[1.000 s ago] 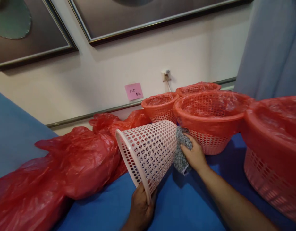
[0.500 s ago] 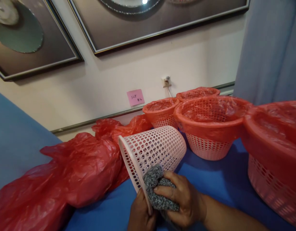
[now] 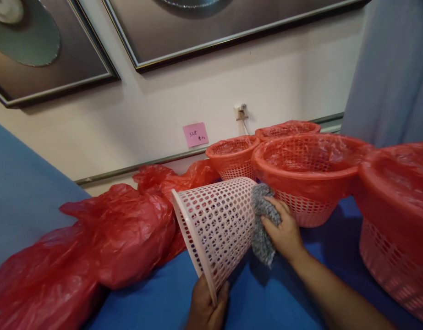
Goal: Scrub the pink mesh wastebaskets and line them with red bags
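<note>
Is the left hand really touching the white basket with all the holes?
Touching. The head view shows the left hand with its grip around the rim of the perforated white basket, no gap between.

2 bare hands in play! Low in the middle, the left hand [image 3: 208, 303] comes up from the bottom edge, curled into a grip, thumb [image 3: 221, 303] showing. Higher, the right hand [image 3: 287, 229] clasps too, fingers [image 3: 280, 205] pointing left, bare forearm [image 3: 330, 285] slanting in from lower right!
</note>
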A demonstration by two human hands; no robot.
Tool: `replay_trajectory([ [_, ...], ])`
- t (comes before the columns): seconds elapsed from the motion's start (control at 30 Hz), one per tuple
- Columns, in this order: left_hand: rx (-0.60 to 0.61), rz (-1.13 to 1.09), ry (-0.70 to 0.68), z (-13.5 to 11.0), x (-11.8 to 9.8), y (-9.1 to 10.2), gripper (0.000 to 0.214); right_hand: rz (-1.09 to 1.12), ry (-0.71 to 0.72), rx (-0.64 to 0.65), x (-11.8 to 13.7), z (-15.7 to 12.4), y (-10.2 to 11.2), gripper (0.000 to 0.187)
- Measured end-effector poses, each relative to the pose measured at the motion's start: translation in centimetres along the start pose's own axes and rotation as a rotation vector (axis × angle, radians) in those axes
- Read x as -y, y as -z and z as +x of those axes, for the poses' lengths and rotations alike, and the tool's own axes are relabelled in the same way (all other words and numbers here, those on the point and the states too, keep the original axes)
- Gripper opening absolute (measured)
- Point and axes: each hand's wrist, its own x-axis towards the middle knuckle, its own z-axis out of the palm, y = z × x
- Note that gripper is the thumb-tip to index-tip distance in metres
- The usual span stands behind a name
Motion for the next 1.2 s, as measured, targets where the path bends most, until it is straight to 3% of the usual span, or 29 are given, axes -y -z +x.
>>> replay_trajectory([
  [0.1,0.020,0.048,-0.073,-0.2,0.2,-0.7,0.047,-0.031,0.005,-0.004,-0.1,0.3,0.1,0.047],
  [0.27,0.019,0.004,-0.077,0.2,0.5,-1.0,0.041,0.088,0.565,0.313,3.7,-3.6,-0.3,0.063],
  [0.37,0.000,-0.011,-0.095,0.0,0.7,-0.9,0.043,0.219,0.715,0.390,4.9,-5.2,-0.7,0.065],
  [0.47,0.024,0.026,-0.066,-0.1,0.6,-0.9,0.043,0.158,0.533,0.296,3.6,-4.3,-0.8,0.061],
  [0.63,0.024,0.099,-0.062,0.0,0.4,-0.9,0.047,0.021,-0.134,0.036,-1.7,0.2,-0.7,0.048],
  [0.73,0.004,0.094,-0.082,0.1,0.5,-1.0,0.047,0.089,-0.296,0.024,-3.1,1.5,-0.5,0.051],
  [0.8,-0.008,0.088,-0.087,0.1,0.7,-1.0,0.047,0.078,-0.218,0.041,-2.6,1.3,-0.3,0.050],
  [0.97,0.023,0.071,-0.092,0.1,0.7,-0.8,0.048,0.132,0.338,0.311,2.0,-1.6,0.3,0.059],
  [1.07,0.070,0.012,-0.093,0.1,0.6,-0.7,0.046,0.265,0.572,0.437,4.1,-3.3,0.4,0.064],
  [1.13,0.085,0.005,-0.079,0.0,0.5,-0.7,0.045,0.272,0.609,0.427,4.1,-3.7,0.2,0.064],
  [1.2,0.072,0.039,-0.054,-0.1,0.5,-0.8,0.044,0.184,0.482,0.330,3.1,-3.0,-0.1,0.062],
])
